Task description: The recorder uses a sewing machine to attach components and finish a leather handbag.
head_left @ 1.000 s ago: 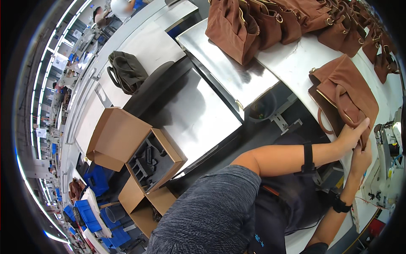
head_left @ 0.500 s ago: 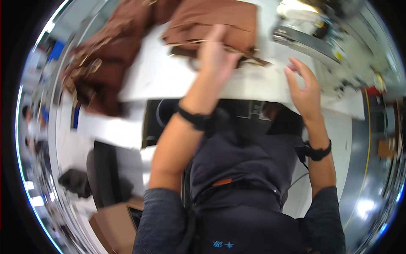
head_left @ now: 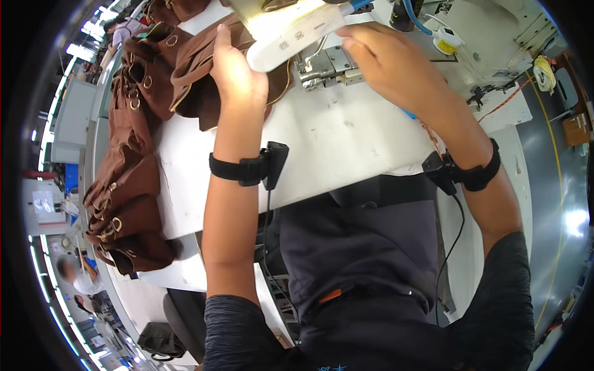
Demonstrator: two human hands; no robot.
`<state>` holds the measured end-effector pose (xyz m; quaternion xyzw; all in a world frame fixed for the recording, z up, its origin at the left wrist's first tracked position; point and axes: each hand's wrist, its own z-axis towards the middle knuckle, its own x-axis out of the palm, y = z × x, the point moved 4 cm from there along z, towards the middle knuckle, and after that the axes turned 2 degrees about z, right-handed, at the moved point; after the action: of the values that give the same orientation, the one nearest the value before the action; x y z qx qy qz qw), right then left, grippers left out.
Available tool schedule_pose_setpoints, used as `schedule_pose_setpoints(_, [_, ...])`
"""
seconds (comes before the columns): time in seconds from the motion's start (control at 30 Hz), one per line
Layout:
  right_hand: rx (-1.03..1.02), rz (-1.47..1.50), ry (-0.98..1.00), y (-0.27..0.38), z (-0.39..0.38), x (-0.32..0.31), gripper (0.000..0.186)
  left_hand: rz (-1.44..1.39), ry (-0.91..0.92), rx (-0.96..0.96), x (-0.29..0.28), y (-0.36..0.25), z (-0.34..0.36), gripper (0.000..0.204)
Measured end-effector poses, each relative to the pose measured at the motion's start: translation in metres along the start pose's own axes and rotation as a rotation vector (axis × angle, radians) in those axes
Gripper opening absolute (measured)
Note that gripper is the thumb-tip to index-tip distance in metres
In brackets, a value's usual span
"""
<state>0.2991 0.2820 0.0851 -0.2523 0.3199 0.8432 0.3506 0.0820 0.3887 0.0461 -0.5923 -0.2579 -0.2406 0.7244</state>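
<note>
a: what are the hands doing?
b: the left hand lies flat, fingers together, pressing on a brown leather bag with a brass zip at the far left of the white worktable. its fingertips run under the lit white sewing machine head, so they are hidden.
a: and the other?
b: the right hand rests open beside the metal needle plate, fingers stretched toward it; i cannot tell whether it grips anything.
a: anything else?
b: a pile of brown leather bags with brass rings hangs over the table's left edge, partly cut off. black wrist straps sit on both forearms.
</note>
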Motion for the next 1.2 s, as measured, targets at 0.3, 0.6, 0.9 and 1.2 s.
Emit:
schedule_pose_setpoints(0.3, [0.163, -0.034, 0.164, -0.041, 0.04, 0.072, 0.034, -0.098, 0.078, 0.085, 0.019, 0.032, 0.006, 0.035])
schedule_pose_setpoints(0.6, [-0.026, 0.077, 0.083, -0.027, 0.044, 0.064, 0.031, -0.065, 0.105, 0.182, 0.026, 0.011, -0.009, 0.039])
schedule_pose_setpoints(0.9, [0.123, 0.029, 0.047, -0.008, 0.032, 0.039, 0.026, 0.01, 0.088, 0.207, 0.03, 0.008, -0.049, 0.059])
schedule_pose_setpoints(1.2, [0.161, 0.169, -0.089, -0.009, 0.03, 0.042, 0.025, 0.112, -0.065, 0.124, 0.023, 0.008, -0.067, 0.072])
